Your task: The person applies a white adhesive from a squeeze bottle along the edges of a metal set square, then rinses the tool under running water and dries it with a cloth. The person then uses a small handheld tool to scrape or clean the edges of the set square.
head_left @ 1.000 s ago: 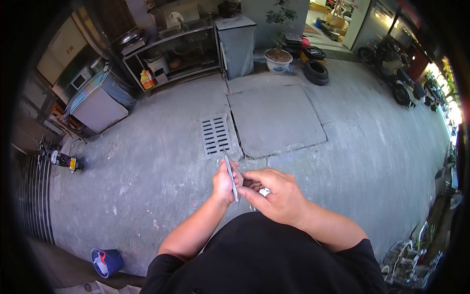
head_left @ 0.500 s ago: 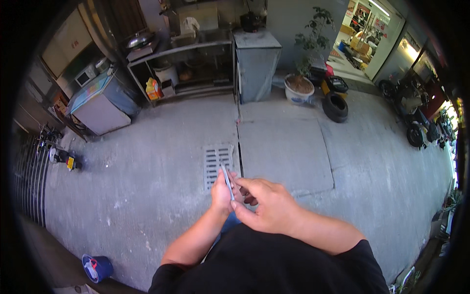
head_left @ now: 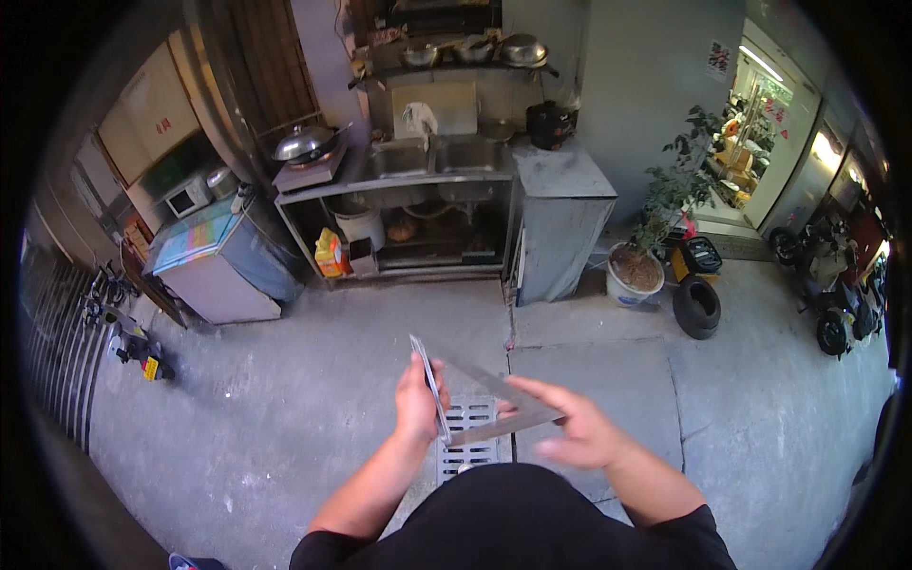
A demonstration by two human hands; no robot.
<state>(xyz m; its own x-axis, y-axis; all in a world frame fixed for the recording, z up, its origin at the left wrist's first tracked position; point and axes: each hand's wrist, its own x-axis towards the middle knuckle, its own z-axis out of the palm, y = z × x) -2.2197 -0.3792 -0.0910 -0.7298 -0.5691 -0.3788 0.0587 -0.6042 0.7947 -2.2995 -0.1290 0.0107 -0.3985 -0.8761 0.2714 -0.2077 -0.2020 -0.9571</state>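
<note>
A thin grey triangular frame of flat bars (head_left: 484,432) is held in front of my body, over the floor. What kind of object it is I cannot make out. My left hand (head_left: 416,404) is closed round its left side, a narrow, pale, upright bar. At the right corner, where two long bars meet, the fingers of my right hand (head_left: 581,432) lie along and across the metal, somewhat blurred, with the thumb below. Through the middle of the frame part of the floor drain grate (head_left: 468,413) shows.
Ahead stand a metal sink counter (head_left: 399,190), a grey cabinet (head_left: 565,237) and a potted plant (head_left: 635,273). Beside the pot lies a black tyre (head_left: 697,307). A low white cabinet (head_left: 223,285) is on the left. Parked scooters (head_left: 831,313) line the right side.
The thin grey object has opened out into a triangle. My right hand has moved right, away from my left. The view has tilted up, showing more of the counter and shelf.
</note>
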